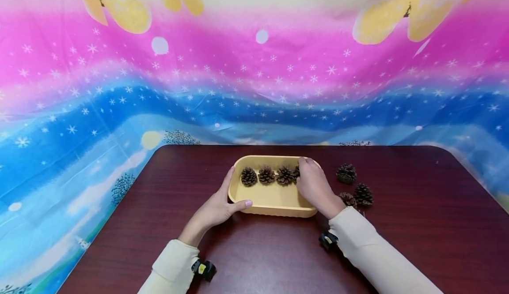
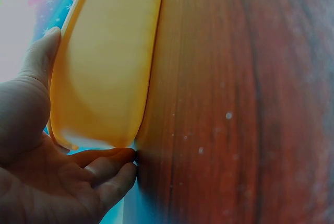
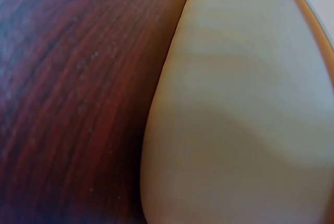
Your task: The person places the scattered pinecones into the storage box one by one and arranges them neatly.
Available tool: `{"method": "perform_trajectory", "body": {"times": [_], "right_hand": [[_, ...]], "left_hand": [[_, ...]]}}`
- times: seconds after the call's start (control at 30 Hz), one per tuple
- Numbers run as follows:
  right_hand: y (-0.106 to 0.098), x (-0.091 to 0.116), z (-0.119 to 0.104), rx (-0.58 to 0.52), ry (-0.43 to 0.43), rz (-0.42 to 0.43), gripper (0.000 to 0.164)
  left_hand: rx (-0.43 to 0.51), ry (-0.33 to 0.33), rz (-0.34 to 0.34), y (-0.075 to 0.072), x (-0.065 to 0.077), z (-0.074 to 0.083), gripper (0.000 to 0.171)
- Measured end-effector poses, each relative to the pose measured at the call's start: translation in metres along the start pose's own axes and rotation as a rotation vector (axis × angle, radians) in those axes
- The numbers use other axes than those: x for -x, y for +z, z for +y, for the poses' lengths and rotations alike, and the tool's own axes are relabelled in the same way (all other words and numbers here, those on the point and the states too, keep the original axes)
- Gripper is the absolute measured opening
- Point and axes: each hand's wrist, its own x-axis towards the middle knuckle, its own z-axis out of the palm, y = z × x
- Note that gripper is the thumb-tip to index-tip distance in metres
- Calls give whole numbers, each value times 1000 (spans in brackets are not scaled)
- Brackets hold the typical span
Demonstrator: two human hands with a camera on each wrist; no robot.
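Observation:
A yellow oblong tray [image 1: 274, 196] stands on the table, with a row of pine cones [image 1: 266, 175] along its far side. My left hand [image 1: 214, 209] holds the tray's left end, thumb over the front rim and fingers round the end wall. In the left wrist view, the thumb lies along the tray's rim and the fingertips [image 2: 122, 179] are low at its end. Inside the right end, my right hand [image 1: 316, 183] pinches another pine cone [image 1: 296, 173], mostly hidden behind the fingers. Only the tray's outer wall [image 3: 235, 88] and the table show in the right wrist view.
Right of the tray, a dark pine cone [image 1: 347, 173] lies near the back, and more pine cones [image 1: 363, 194] sit beside the right wrist, partly behind the sleeve. A patterned cloth [image 1: 254, 77] hangs behind the dark red wooden table [image 1: 417, 205].

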Motion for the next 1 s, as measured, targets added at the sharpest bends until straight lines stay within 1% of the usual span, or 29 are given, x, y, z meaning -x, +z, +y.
{"method": "perform_trajectory", "body": {"times": [0.4, 0.67, 0.87, 1.0], "right_hand": [[1, 0, -1, 20, -4, -1, 44], [-2, -1, 0, 9, 19, -50, 44], [0, -2, 0, 21, 16, -38, 43], [0, -2, 0, 39, 8, -46, 42]], "left_hand": [[2, 1, 4, 0, -1, -1, 116], [0, 5, 2, 0, -1, -1, 116], [-1, 8, 1, 0, 0, -1, 116], [3, 9, 0, 0, 0, -1, 116]]}}
